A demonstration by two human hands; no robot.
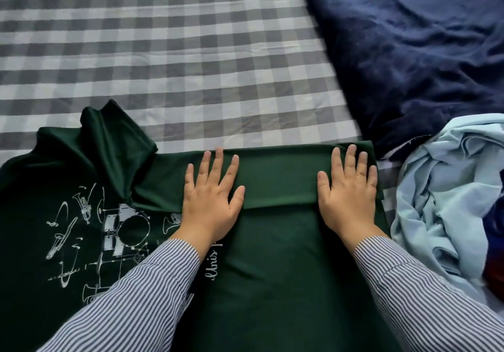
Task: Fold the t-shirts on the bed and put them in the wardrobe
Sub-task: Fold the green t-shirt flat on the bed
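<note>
A dark green t-shirt [278, 256] with a white print of musical instruments lies spread on the checked bed [169, 51], print side up. Its far edge is folded over toward me in a flat band. My left hand [211, 196] presses flat on the left part of that band, fingers straight. My right hand [350, 196] presses flat on the band's right end, fingers spread. One sleeve stands bunched up at the left. A crumpled light blue t-shirt [441, 201] lies in a heap to the right.
A dark navy blanket [409, 51] is rumpled over the bed's far right. Something red and blue shows under the light blue heap at the right edge [495, 264]. Grey-and-white checked sheet stretches beyond the green shirt.
</note>
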